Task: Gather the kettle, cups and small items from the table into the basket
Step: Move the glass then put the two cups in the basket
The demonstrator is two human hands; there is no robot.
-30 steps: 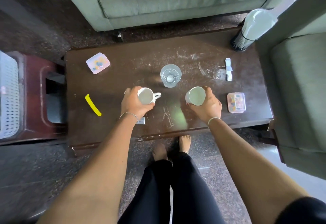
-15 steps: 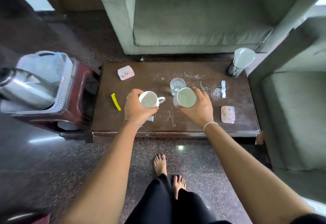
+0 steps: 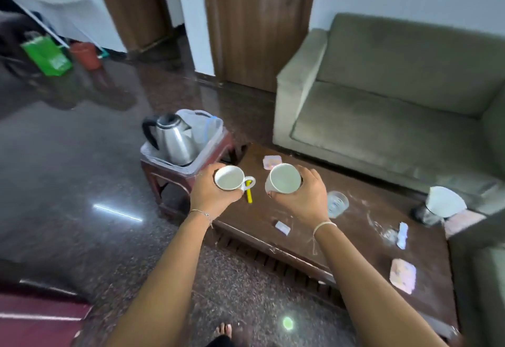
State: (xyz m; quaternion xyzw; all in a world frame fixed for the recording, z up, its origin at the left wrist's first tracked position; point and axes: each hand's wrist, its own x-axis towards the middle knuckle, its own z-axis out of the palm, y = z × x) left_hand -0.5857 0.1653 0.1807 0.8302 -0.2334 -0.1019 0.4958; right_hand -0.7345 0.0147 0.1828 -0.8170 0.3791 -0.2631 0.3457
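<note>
My left hand [image 3: 210,196] grips a white handled cup [image 3: 230,178], held above the table's left end. My right hand [image 3: 303,196] grips a second white cup [image 3: 282,178] beside it. Just beyond, a steel kettle [image 3: 172,139] stands in the white basket [image 3: 203,159] on a small stool. On the dark table [image 3: 355,237] lie a yellow strip [image 3: 249,196], a glass [image 3: 337,204], two pink boxes [image 3: 272,161] [image 3: 403,275], a small white packet [image 3: 282,227] and a white sachet [image 3: 401,235].
A green sofa [image 3: 396,100] runs behind the table, with an armchair at the right edge. A white-topped jar [image 3: 440,204] stands at the table's far right corner. Open polished floor [image 3: 68,196] stretches to the left. A wooden door [image 3: 259,18] is at the back.
Both hands have lifted the cups off the table and carried them left toward the basket. The view has swung left and up, so the kettle and basket now sit ahead.
</note>
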